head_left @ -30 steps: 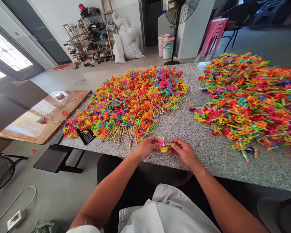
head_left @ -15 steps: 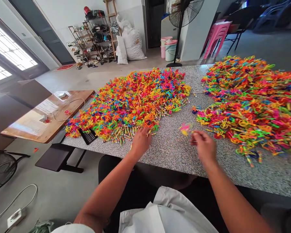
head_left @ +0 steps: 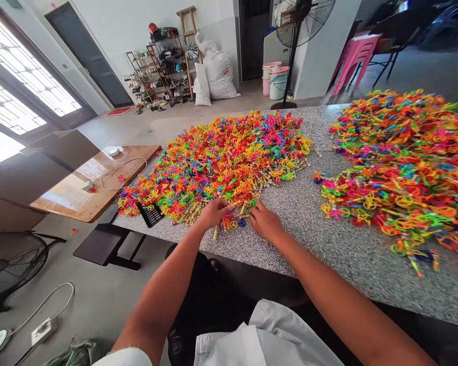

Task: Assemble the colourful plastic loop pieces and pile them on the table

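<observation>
A wide heap of small bright plastic pieces (head_left: 229, 152), many with loops and short patterned sticks, covers the left part of the speckled stone table (head_left: 290, 249). My left hand (head_left: 213, 213) is at the heap's front edge, its fingers pinched together; what lies between them is too small to tell. Close beside it on the right, my right hand (head_left: 266, 222) has its fingers closed at the tip of a patterned stick (head_left: 243, 207). Several loose pieces, among them a dark blue loop (head_left: 241, 222) and a yellowish stick (head_left: 216, 233), lie between the hands.
A second heap of similar pieces (head_left: 404, 168) spreads over the table's right side. A black slotted plastic tray (head_left: 150, 214) sits at the left edge. Beyond stand a wooden table (head_left: 91, 188), a pedestal fan (head_left: 293, 51) and white sacks (head_left: 219, 76).
My right hand has moved left from near the right heap, where it held a pink and yellow piece, to beside my left hand. The view has shifted slightly left.
</observation>
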`<state>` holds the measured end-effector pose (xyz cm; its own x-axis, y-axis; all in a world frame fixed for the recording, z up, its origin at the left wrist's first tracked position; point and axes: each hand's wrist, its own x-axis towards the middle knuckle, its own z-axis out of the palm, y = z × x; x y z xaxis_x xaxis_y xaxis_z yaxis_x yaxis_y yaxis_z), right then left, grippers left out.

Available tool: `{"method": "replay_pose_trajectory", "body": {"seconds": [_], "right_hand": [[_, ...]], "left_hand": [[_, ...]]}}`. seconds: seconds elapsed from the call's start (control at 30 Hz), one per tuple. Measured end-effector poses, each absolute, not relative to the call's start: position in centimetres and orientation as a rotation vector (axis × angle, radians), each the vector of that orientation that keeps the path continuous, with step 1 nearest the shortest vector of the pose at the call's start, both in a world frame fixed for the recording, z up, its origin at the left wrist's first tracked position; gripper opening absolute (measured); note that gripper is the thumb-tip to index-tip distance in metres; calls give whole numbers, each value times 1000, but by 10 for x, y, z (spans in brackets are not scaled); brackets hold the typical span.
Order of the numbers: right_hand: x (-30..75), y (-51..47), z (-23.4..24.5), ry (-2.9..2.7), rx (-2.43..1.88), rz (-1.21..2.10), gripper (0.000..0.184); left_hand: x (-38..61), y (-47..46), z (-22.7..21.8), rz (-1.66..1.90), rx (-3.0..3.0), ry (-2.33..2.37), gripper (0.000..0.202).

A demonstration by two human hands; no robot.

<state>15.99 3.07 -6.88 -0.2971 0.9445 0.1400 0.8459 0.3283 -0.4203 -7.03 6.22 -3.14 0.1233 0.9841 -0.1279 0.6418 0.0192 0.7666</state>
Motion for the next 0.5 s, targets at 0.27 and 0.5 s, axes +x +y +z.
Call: {"method": "replay_pose_trajectory", "body": {"seconds": [0.27,0.5], "right_hand": [[190,20,-83,-1906,-1742,483,7],[198,-3,-83,-1641,-1679,727,12]], "left_hand": [[-70,49,-26,792,1766,2136,28],[-3,62,-19,417,2302,1940,40]]}}
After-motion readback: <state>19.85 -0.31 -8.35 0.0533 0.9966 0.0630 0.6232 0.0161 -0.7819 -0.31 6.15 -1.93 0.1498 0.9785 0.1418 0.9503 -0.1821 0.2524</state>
